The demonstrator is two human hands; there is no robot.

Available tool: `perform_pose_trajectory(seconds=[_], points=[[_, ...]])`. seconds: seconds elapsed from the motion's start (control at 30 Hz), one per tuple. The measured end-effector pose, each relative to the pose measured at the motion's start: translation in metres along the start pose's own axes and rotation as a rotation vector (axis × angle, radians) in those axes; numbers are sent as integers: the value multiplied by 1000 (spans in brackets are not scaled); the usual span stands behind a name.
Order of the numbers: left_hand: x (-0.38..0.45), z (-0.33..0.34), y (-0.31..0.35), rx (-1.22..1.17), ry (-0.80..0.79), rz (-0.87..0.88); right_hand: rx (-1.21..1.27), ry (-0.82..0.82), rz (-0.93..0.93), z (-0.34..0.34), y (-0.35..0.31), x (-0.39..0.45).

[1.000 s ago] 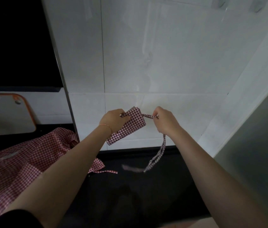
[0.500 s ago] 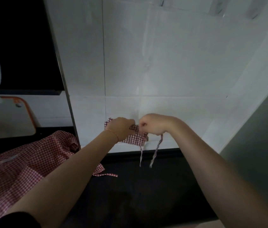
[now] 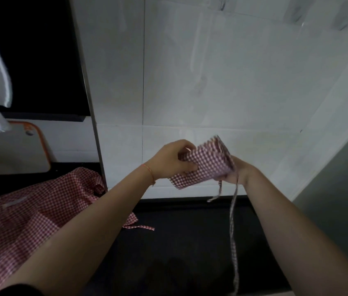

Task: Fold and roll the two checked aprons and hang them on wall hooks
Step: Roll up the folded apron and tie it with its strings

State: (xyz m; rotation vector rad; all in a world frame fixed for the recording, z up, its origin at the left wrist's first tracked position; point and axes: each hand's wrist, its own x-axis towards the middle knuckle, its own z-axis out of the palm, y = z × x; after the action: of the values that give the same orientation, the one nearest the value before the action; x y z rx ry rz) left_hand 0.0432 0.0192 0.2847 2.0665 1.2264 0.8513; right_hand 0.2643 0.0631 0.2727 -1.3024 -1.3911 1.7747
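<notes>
Since half a second ago the hands have come apart a bit and the rolled apron (image 3: 206, 164) has tipped up, so its layered end now points up and right toward the tiled wall (image 3: 233, 82) instead of sitting hidden between the fists. The left hand (image 3: 172, 162) has its grip clamped on the roll's left side, thumb underneath. The right hand (image 3: 236, 173) is mostly tucked behind the roll, grip closed on its right end where the ties come out. The ties (image 3: 233, 221) hang lower now, one long strand trailing down over the dark worktop (image 3: 190, 242), a short one just beside it. The second checked apron (image 3: 25, 210) stays spread flat on the worktop at left, well apart from the roll. No containers anywhere in view, just a cutting board (image 3: 8, 150) leaning at the back.
</notes>
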Motion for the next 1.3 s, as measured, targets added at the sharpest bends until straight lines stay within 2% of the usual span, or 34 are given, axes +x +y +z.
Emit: perform_pose_trajectory(seconds=[0.1,0.27,0.33,0.43,0.5,0.57,0.67,0.73,0.8,0.87,0.93,1.07,1.2,1.3], points=[[4,-4,-2,-8,70,-43,-140,-68,-33,1,15,10],[8,2,-19,-18,124,-189,-400,61,-20,11,12,9],[9,2,-24,35,168,-230,-330,108,-56,9,10,9],[9,1,-30,83,212,-291,-44,123,-96,10,7,8],[9,0,-31,90,211,-339,82,60,-87,13,7,3],[9,0,-33,55,219,-409,86,-9,-101,18,9,0],[10,0,-36,-84,245,-500,71,-148,-117,24,14,-2],[11,-1,-37,-301,258,-558,52,-229,-78,25,21,-1],[10,-7,-35,-528,190,-539,13,-295,2,23,29,0],[6,-15,-33,-628,11,-453,-46,-318,73,19,34,0],[3,-23,-28,-533,-217,-361,-142,-282,126,12,38,3],[2,-21,-6,-83,-575,-293,-394,-5,291,9,31,16],[6,0,4,230,-645,-332,-508,-70,224,18,-1,10],[6,11,0,355,-586,-404,-632,8,151,27,-20,2]])
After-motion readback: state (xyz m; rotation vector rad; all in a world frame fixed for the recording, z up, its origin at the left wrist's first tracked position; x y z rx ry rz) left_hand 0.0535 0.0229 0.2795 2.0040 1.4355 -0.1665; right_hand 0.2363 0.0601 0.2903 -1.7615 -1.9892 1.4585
